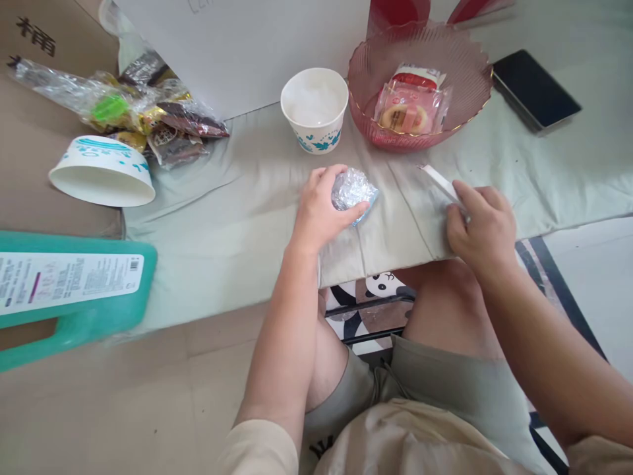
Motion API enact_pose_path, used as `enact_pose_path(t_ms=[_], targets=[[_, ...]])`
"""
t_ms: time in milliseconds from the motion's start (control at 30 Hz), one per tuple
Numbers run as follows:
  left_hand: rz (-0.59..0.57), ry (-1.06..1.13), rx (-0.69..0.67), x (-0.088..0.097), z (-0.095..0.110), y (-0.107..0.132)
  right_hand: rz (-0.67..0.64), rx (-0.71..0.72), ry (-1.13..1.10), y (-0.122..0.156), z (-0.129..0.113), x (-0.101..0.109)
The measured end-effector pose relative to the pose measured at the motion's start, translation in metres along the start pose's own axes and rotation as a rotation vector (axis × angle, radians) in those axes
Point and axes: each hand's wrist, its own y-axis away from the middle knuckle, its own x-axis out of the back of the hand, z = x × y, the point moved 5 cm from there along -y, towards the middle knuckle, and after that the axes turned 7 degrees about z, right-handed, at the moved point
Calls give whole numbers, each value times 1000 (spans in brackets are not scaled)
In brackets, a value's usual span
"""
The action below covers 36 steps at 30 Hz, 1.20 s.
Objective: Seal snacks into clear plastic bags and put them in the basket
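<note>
My left hand is wrapped round the side of a shiny, crinkled clear-plastic bundle with a light blue lower edge. The bundle rests on the cloth-covered table; what is inside it cannot be made out. To the right, my right hand grips a slim white stick-like tool, its narrow, darker tip pointing up and left toward the pink bowl. Just beyond my left hand stands a white paper cup with teal leaf prints, holding something whitish.
A pink ribbed glass bowl holds packaged snacks. A black phone lies to its right. At left are wrapped snacks, a tipped paper bowl and a green jug. A white board stands behind.
</note>
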Motion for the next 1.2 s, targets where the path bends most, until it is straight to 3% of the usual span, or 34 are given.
enact_pose_path(t_ms=[100, 200, 300, 433, 500, 600, 733, 867, 1033, 1133, 1200], targets=[[-13, 33, 72, 2, 0, -2, 3, -13, -4, -6, 9, -10], [56, 56, 170, 9, -8, -5, 73, 13, -24, -7, 4, -5], [126, 114, 260, 15, -21, -5, 27, 151, -191, -9, -30, -2], [78, 236, 392, 20, -40, 1, -183, 327, -387, -19, -91, -14], [66, 238, 418, 25, -47, 6, -287, 362, -444, -25, -113, -26], [76, 216, 438, 37, -54, 12, -370, 322, -485, -29, -126, -40], [82, 174, 453, 51, -64, 17, -302, 211, -546, -26, -116, -40], [106, 74, 439, 62, -72, 22, -176, 94, -616, -19, -85, -32], [87, -67, 437, 72, -69, 30, -12, -56, -461, -15, -43, -10], [138, -11, 325, 77, -53, 30, 56, -92, -448, -13, -43, 11], [154, 37, 210, 78, -40, 28, -27, -7, -474, -12, -60, 16]])
